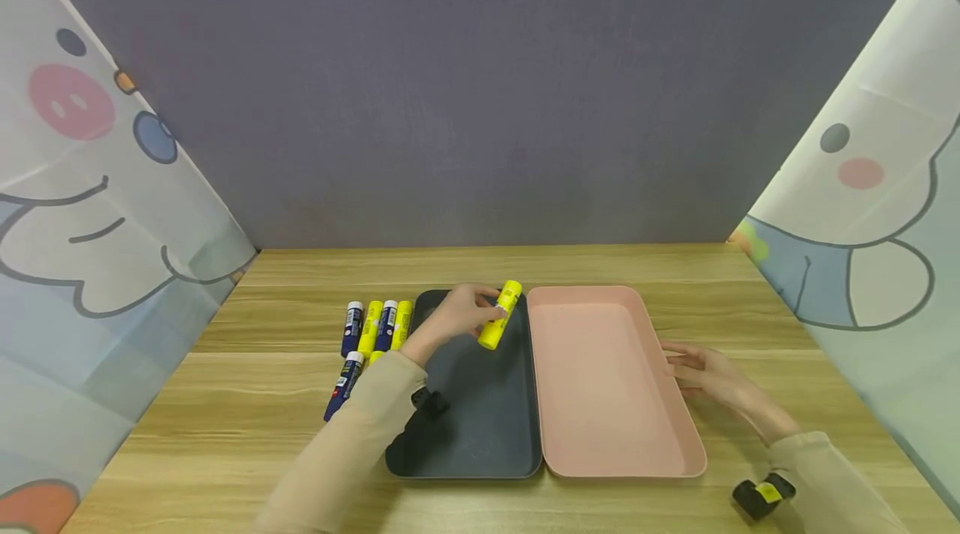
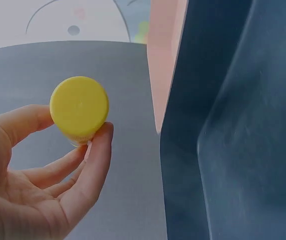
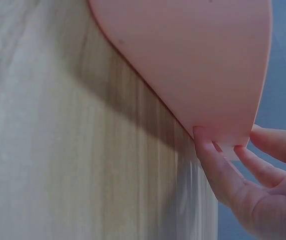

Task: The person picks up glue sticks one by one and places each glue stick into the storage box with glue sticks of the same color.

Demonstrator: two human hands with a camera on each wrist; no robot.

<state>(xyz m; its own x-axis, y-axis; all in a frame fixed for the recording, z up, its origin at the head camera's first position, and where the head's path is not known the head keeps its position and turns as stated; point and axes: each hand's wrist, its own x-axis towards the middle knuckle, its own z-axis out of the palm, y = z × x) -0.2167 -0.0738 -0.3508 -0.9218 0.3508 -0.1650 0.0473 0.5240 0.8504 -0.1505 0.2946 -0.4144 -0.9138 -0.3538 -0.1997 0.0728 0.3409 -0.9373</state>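
Observation:
My left hand pinches a yellow tube between thumb and fingers, holding it tilted above the upper part of the dark tray. In the left wrist view the round yellow end of the tube faces the camera, and the left hand grips it from the side. The pink tray stands beside the dark one. My right hand touches its right wall; in the right wrist view, the fingertips of the right hand rest on the outside of the pink wall.
Left of the dark tray, blue tubes and yellow tubes lie in a row, with another blue tube nearer the front, partly beside the left sleeve. A grey panel stands behind the wooden table.

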